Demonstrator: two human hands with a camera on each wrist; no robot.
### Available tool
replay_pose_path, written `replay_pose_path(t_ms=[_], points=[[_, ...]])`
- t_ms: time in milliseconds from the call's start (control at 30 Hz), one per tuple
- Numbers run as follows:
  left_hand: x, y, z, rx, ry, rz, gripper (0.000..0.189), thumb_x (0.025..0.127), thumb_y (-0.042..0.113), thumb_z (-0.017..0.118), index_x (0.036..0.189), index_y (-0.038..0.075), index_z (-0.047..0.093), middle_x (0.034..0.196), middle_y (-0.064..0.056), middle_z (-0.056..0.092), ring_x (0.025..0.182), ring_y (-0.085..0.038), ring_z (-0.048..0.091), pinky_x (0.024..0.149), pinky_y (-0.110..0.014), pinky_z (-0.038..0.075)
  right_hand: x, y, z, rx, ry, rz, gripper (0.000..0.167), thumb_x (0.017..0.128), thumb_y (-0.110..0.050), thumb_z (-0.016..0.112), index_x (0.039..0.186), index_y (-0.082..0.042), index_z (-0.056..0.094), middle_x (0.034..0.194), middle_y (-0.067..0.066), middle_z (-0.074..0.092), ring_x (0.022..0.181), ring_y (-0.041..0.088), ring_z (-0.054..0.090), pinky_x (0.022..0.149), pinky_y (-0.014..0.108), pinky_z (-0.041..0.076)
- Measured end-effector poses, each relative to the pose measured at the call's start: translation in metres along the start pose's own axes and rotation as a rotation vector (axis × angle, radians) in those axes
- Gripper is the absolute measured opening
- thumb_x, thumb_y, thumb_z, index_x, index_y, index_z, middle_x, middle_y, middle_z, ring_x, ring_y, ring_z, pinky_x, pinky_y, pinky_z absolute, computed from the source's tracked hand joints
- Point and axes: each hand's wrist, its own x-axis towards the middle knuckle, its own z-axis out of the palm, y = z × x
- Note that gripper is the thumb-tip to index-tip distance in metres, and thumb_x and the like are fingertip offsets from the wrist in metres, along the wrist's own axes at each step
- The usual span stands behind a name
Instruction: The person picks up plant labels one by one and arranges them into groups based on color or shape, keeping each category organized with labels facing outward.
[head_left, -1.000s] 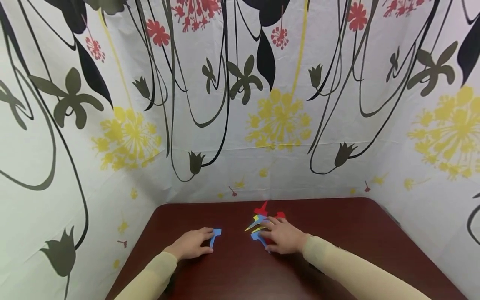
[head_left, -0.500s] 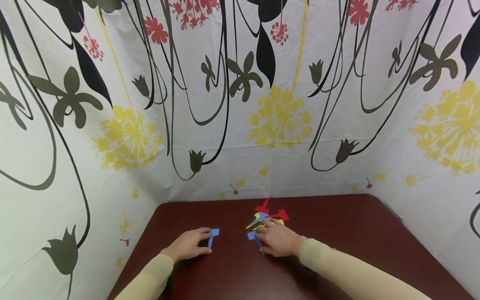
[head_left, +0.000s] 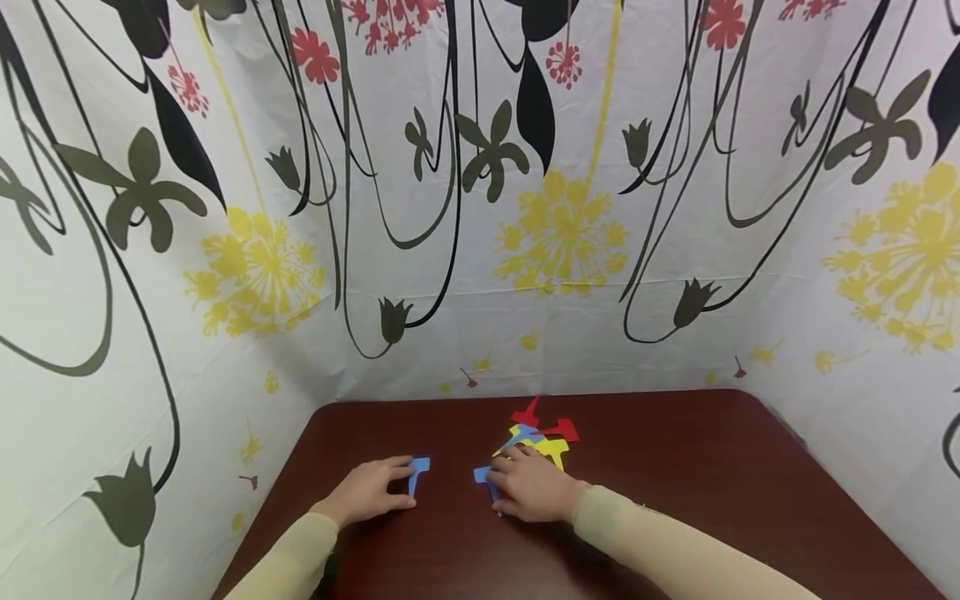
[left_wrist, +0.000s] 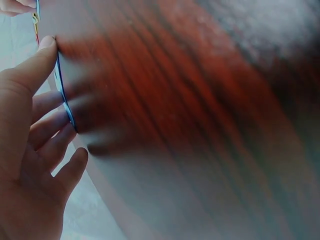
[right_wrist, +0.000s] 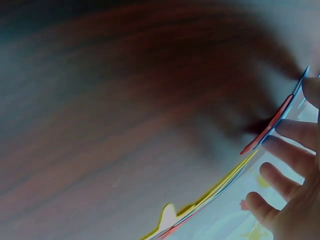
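In the head view my left hand (head_left: pixel 371 492) holds a blue T-shaped plant label (head_left: pixel 420 468), thumb at its stem tip and fingers at its wide head. The left wrist view shows this label (left_wrist: pixel 61 87) edge-on as a thin blue line along the fingertips. To the right, my right hand (head_left: pixel 531 485) holds a second blue label (head_left: pixel 482 475) the same way. A red label (right_wrist: pixel 272 122) lies against that blue one in the right wrist view; the hand hides it from the head. Behind the right fingers is a loose pile with a yellow label (head_left: pixel 553 450).
At the back of the pile lie a red label (head_left: pixel 528 413) and another red one (head_left: pixel 564 430), with a blue one (head_left: pixel 525 435) overlapping yellow. The dark reddish-brown table (head_left: pixel 660 450) ends at a flower-patterned cloth (head_left: pixel 435 275) behind and at both sides.
Both hands have moved left with their blue labels, the right hand farther. The red and yellow labels behind the right hand have come into fuller view.
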Motion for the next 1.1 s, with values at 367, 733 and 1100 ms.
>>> replay_pose_path(t_ms=[367, 733, 1100], points=[[-0.004, -0.005, -0.004, -0.038, 0.008, 0.002, 0.067, 0.089, 0.052, 0.072, 0.142, 0.013, 0.06, 0.151, -0.004, 0.05, 0.136, -0.031, 0.048, 0.104, -0.053, 0.045, 0.033, -0.012, 0.008, -0.026, 0.015, 0.085, 0.052, 0.096, -0.059, 0.057, 0.127, -0.018, 0.067, 0.12, 0.0, 0.06, 0.104, 0.018, 0.054, 0.088, 0.041, 0.052], [-0.012, -0.006, -0.004, -0.052, -0.025, 0.001, 0.067, 0.086, 0.052, 0.076, 0.14, 0.015, 0.062, 0.149, -0.003, 0.052, 0.135, -0.03, 0.049, 0.103, -0.053, 0.046, 0.055, -0.029, 0.0, 0.006, -0.072, 0.104, 0.047, 0.093, -0.061, 0.061, 0.117, -0.02, 0.067, 0.109, -0.002, 0.058, 0.086, 0.013, 0.05, 0.069, 0.025, 0.051], [-0.012, -0.012, -0.009, -0.053, -0.034, 0.013, 0.07, 0.083, 0.058, 0.075, 0.138, 0.016, 0.064, 0.147, 0.0, 0.054, 0.134, -0.029, 0.051, 0.103, -0.053, 0.045, 0.076, -0.046, -0.004, 0.002, -0.147, 0.149, 0.056, 0.093, -0.066, 0.057, 0.131, -0.024, 0.062, 0.119, -0.001, 0.055, 0.093, 0.016, 0.051, 0.068, 0.026, 0.053]])
